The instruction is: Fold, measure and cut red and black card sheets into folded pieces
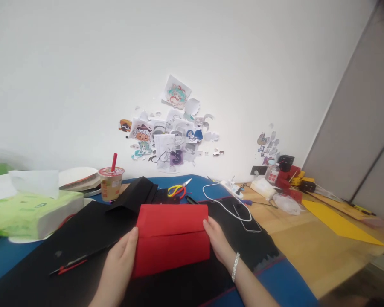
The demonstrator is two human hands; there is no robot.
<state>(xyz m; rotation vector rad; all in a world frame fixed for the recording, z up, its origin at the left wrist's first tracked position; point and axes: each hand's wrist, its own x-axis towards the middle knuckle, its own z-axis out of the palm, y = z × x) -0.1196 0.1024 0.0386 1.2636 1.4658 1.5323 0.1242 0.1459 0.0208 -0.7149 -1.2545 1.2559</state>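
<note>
A sheet of red paper [173,249] with a crease across its middle is held up in front of me, tilted above the black paper. My left hand [122,251] grips its left edge, thumb on the near face. On the right edge, my right hand [218,241] pinches it the same way; a bracelet [236,266] circles that wrist. Both hands' other fingers are hidden behind the sheet. Black paper [92,221] lies below and to the left, with a pen [80,261] on it. Beyond the red sheet are scissors [179,190] with yellow and red handles and a folded black piece [132,198].
Left are a green tissue pack [16,213] and a cup with a red straw [111,185]. A phone [248,219] and white cable [217,208] lie to the right, with yellow paper [339,221] farther along the wooden table [294,251]. Paper cutouts [166,145] cover part of the wall.
</note>
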